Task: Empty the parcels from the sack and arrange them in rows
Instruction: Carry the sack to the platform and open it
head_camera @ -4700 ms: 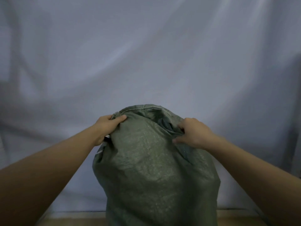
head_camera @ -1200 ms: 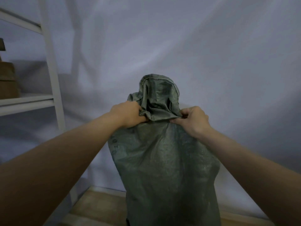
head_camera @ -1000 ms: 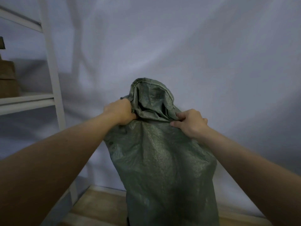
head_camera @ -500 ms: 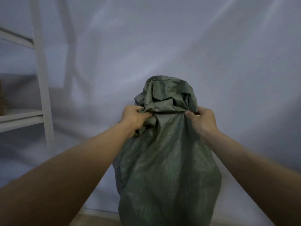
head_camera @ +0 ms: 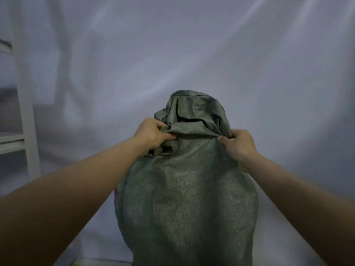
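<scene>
Between our two forearms, in front of a pale draped backdrop (head_camera: 192,45), the green woven sack (head_camera: 188,198) stands upright, bulging below and narrowing to a bunched neck at the top. Our left hand (head_camera: 151,134) grips a fold of the neck on its left side, fingers and thumb curled tight into the cloth; our right hand (head_camera: 239,143) pinches the right side of the neck in the same way, thumb in front and fingers tucked behind. Neither hand holds anything else. We judge the sack's long axis to run close to vertical, with the hemmed mouth (head_camera: 189,96) pointing up and slightly away from us, and the closed bottom down, below the edge of our view. No parcels show; we take the swelling of the lower body as their weight, though we cannot see inside. From this hold several things could go wrong. The slick weave could slip through our pinch if the load shifts. Should we tip the sack over too fast, the parcels could spill in a heap and scatter toward the white shelf frame (head_camera: 26,131) at the left. Were one hand to let go first, the mouth could fold shut and trap the contents.
</scene>
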The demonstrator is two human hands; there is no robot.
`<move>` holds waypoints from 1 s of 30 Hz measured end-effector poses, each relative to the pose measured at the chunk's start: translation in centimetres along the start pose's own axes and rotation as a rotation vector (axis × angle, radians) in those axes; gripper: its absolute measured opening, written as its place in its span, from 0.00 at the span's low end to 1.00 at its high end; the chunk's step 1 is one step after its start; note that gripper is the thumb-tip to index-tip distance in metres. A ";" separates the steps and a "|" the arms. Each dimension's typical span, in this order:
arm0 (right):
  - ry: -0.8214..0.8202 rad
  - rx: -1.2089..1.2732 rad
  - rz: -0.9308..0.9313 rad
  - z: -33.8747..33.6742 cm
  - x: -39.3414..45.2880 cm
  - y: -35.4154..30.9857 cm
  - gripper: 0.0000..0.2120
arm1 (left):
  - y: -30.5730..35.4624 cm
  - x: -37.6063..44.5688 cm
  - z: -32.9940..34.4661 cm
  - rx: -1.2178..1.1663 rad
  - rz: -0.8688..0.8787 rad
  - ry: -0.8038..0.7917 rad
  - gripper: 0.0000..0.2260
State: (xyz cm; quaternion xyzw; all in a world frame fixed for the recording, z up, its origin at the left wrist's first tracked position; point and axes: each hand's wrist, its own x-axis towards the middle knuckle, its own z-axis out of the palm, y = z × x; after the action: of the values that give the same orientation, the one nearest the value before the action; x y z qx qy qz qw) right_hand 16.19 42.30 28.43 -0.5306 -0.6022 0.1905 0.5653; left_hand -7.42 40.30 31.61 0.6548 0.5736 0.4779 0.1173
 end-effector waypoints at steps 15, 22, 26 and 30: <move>0.223 -0.385 -0.414 0.1 -0.9 -0.2 0.31 | -1.0 0.6 -0.6 -0.121 0.280 -0.034 0.11; -0.167 -0.022 -0.194 2.4 -2.8 -2.7 0.36 | -1.4 -1.2 1.0 0.049 0.203 -0.153 0.19; -0.117 -0.147 -0.174 4.2 -3.9 -2.6 0.28 | -0.8 -2.1 0.2 -0.047 0.167 -0.198 0.07; -0.056 -0.096 -0.140 4.9 -4.1 -1.6 0.09 | -1.2 -3.2 -1.3 -0.126 0.082 -0.172 0.20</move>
State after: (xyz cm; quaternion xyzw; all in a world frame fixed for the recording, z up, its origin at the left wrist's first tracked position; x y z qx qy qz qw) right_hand 10.39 40.05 26.43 -0.5082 -0.6619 0.1361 0.5339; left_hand -8.83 37.46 29.86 0.7076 0.5031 0.4594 0.1875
